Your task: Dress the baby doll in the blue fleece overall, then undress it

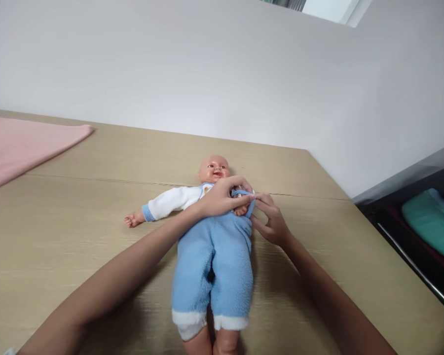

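Observation:
A baby doll (213, 170) lies face up on the table, its head away from me, in a white and blue top and fuzzy blue trousers (212, 266) with white cuffs. One sleeved arm (168, 202) stretches out to the left. The doll's other hand (240, 210) rests on its body, near the waist. My left hand (227, 196) lies over the chest, its fingers closed on the blue edge of the top. From the right, my right hand (269, 217) pinches the same blue edge beside the doll's hand. Part of the top is hidden by my left hand.
The wooden table (96, 246) has a seam running across it. A pink cloth (29, 145) lies at the back left. Behind rises a pale wall (151, 64). Green fabric (429, 222) sits on something dark beyond the table's right edge.

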A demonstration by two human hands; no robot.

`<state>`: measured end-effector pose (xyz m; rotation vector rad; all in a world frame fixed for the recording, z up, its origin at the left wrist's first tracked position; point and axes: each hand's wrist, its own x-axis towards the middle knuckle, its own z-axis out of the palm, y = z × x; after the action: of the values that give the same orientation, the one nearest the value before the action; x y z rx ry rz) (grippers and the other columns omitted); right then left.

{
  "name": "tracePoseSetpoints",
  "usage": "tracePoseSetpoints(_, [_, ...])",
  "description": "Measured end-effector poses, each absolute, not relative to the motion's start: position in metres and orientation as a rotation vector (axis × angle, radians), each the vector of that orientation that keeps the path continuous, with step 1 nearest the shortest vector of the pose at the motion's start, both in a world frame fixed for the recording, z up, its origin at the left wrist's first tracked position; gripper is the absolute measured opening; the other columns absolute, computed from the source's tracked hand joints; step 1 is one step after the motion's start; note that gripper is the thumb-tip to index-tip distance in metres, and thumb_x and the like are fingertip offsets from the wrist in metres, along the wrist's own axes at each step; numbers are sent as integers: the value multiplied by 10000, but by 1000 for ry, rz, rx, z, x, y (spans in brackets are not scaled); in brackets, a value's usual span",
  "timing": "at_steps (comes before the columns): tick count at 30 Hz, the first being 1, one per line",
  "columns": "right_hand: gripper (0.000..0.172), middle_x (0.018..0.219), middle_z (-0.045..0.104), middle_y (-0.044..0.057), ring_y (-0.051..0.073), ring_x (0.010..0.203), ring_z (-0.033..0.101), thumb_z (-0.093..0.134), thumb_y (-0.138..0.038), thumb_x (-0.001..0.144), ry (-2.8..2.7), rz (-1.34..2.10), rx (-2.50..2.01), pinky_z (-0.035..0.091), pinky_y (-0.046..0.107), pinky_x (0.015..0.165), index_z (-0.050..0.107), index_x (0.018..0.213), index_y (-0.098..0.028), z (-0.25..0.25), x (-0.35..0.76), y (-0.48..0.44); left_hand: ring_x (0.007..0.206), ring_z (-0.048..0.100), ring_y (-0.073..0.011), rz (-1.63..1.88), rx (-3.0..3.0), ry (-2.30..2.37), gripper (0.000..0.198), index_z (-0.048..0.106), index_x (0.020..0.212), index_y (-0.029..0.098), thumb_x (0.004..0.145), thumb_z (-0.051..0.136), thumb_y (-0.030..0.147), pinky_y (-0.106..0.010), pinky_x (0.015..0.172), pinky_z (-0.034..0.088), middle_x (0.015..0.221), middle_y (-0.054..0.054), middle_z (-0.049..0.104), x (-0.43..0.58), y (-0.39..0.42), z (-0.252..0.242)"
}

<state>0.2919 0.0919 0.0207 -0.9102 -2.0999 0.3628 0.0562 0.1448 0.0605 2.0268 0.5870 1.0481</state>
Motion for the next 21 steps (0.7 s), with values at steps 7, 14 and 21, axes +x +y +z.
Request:
tracePoseSetpoints(7, [345, 1139, 755, 82, 338, 1212, 688, 657, -602, 1045, -1571, 888, -1027, 538, 536, 1157, 809, 985, -298, 6, 276, 86, 940, 682, -239, 996, 2073, 758, 347, 633, 961, 222, 1026, 666, 562, -384, 868, 538, 982, -50, 748, 61, 155, 50])
tracePoseSetpoints(14, [411, 965, 702, 46, 266, 948, 710, 638, -682, 1010, -1201, 1000, -1154, 640, 424, 925, 615, 917, -283, -13, 263, 91, 956, 666, -253, 926, 2324, 878, 163, 548, 925, 239, 1012, 603, 365, -409, 897, 529, 1010, -74, 716, 58, 164, 41])
tracePoseSetpoints(21, [450, 892, 661, -1, 210, 849, 658, 685, -737, 976, -1147, 907, -1252, 592, 316, 774, 630, 965, -290, -26, 261, 90, 818, 659, -235, 877, 2251, 1005, 178, 575, 1003, 228, 1076, 581, 390, -365, 767, 477, 886, -37, 708, 60, 162, 38])
